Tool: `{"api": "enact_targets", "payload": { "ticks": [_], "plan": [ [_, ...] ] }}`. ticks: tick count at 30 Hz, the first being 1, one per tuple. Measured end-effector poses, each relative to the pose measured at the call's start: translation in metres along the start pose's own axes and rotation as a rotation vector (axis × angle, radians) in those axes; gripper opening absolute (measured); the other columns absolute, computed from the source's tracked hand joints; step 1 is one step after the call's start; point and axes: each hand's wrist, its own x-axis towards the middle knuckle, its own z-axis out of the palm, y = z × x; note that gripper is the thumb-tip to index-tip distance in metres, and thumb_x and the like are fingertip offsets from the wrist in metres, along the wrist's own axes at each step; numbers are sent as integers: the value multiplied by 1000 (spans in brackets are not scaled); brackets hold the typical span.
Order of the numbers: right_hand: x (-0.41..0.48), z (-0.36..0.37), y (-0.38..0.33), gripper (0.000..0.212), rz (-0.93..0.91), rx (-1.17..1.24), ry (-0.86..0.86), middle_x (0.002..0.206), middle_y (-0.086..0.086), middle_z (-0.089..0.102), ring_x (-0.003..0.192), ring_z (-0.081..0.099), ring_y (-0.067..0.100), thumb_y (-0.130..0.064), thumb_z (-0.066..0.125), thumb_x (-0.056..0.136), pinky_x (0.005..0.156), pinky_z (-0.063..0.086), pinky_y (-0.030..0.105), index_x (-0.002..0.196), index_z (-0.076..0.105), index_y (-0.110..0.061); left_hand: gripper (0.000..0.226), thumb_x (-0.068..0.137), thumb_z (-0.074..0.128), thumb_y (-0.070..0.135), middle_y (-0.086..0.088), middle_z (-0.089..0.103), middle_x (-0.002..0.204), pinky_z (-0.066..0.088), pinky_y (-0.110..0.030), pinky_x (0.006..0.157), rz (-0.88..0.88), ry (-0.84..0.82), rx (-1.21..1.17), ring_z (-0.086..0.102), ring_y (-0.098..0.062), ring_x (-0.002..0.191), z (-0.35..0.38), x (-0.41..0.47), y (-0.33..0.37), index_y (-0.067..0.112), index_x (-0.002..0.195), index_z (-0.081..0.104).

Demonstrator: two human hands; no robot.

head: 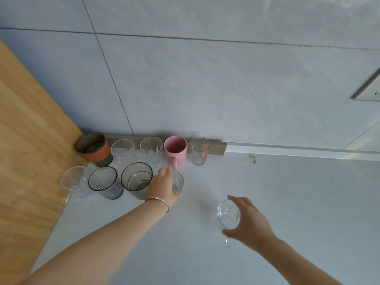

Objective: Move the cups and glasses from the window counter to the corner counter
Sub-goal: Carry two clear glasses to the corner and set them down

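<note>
Cups and glasses stand in two rows in the corner of the pale counter (267,202). The back row has an orange-banded cup (94,149), two clear glasses (122,151) (151,150), a pink mug (175,151) and a small glass (200,151). The front row has a clear glass (74,182), a ribbed grey glass (106,185) and a smoky glass (136,178). My left hand (162,186) wraps a small clear glass (178,183) at the front row's right end. My right hand (248,221) holds a clear handled glass (227,215) over the counter.
A wooden panel (30,151) borders the counter on the left. The tiled wall (205,89) rises behind, with a socket plate (368,89) at the far right. A brown strip (218,148) runs along the wall base.
</note>
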Motion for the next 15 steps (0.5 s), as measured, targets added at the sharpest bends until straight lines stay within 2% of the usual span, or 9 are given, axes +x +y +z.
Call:
{"api": "enact_targets", "payload": {
  "ticks": [4, 10, 15],
  "plan": [
    [44, 7, -25, 90, -18, 33, 14, 141, -7, 39, 121, 50, 18, -32, 79, 67, 98, 44, 29, 143, 30, -29, 78, 77, 70, 31, -11, 39, 135, 44, -35, 97, 5, 13, 3, 49, -29, 120, 3, 6, -2, 8, 139, 28],
    [92, 15, -58, 89, -43, -8, 53, 143, -4, 36, 122, 49, 21, -27, 75, 70, 95, 48, 32, 144, 27, -26, 83, 82, 65, 37, -10, 34, 140, 43, -31, 100, 17, 26, 42, 47, -27, 122, 6, 8, -1, 7, 144, 19],
    [102, 19, -58, 92, -56, 38, 28, 147, -5, 32, 124, 49, 19, -34, 76, 71, 97, 48, 33, 146, 23, -25, 87, 84, 63, 37, -11, 24, 148, 40, -31, 106, 9, 11, -3, 41, -29, 128, 7, 8, 2, 7, 147, 11]
  ]
}}
